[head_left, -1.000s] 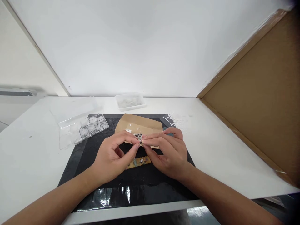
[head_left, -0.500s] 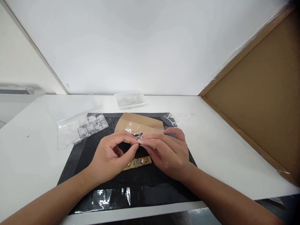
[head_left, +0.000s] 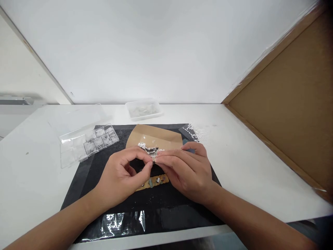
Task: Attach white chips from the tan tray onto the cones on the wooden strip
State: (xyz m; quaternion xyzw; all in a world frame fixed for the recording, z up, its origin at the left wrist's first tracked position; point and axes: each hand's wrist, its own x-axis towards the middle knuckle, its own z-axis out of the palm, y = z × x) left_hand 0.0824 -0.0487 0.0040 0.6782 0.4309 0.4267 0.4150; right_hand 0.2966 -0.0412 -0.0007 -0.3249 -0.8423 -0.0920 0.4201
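Above the mat: left hand and right hand pinch a tiny bit between them.
Bit: might slip, being so small.
Tray: a finger bump could spill chips.

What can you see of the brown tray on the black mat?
The brown tray looks like folded card, open on top, with a curved left side. White bits lie inside; dark scraps show near its front. It rests on the far part of the black mat. The left hand and right hand partly hide its near side; whether they touch it is unclear.
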